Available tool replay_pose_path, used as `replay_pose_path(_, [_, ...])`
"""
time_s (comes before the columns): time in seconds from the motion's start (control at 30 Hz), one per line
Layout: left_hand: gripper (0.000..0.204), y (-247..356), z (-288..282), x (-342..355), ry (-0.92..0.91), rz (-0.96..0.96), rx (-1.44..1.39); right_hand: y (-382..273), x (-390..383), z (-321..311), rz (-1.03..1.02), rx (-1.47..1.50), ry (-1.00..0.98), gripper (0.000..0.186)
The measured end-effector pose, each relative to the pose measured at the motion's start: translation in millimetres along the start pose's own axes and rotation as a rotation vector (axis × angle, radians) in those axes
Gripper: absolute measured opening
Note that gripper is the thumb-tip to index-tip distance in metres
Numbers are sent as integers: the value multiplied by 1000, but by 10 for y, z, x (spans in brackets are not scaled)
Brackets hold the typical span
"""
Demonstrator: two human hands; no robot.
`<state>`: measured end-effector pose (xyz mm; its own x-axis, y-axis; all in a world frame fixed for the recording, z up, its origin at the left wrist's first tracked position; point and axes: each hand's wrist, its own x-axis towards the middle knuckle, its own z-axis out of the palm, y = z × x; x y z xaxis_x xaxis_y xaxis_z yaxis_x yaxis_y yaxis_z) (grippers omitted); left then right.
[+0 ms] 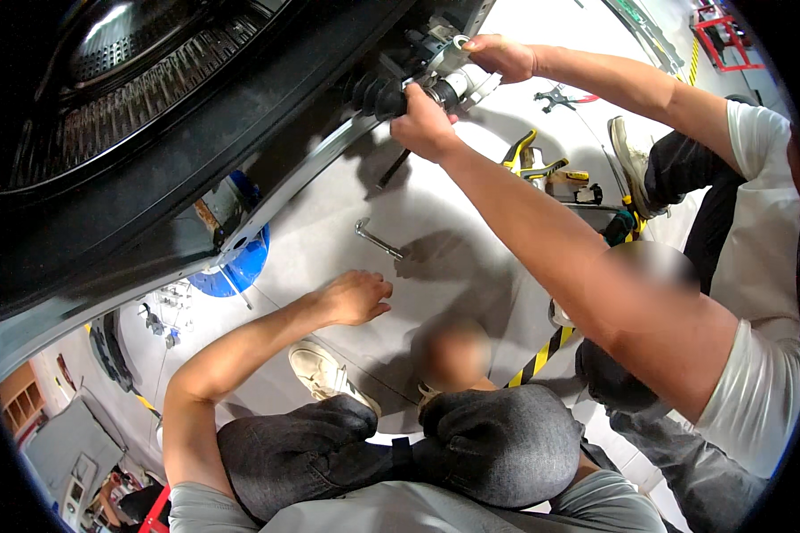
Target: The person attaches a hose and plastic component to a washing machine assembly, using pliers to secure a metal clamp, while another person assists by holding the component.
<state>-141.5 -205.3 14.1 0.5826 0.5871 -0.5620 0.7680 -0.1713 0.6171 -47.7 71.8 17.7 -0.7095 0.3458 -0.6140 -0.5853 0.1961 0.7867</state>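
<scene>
My left hand hangs over the pale floor with its fingers loosely curled, thumb a little apart, holding nothing. Its nearest tool is a bent-headed metal wrench, lying on the floor just beyond the fingertips. My right hand is a blur between my knees, so its fingers cannot be made out. Farther off, a co-worker's arms reach in from the right to the car's underside. One of that person's hands grips beside a ribbed black rubber boot; the other touches a pale metal joint.
The dark car body fills the upper left. Below its edge stands a round blue object near small metal parts. Yellow-and-black clamps and red-handled pliers lie right. Striped tape crosses the floor.
</scene>
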Motion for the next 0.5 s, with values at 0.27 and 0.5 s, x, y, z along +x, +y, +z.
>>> replay_pose_path(0.27, [31,68,-15,208,33,94,17,-156,-194,187,690,1906,160,30])
replay_pose_path(0.5, [31,86,-53,172,3,46,3,162,-410,340,546,2386,206,31])
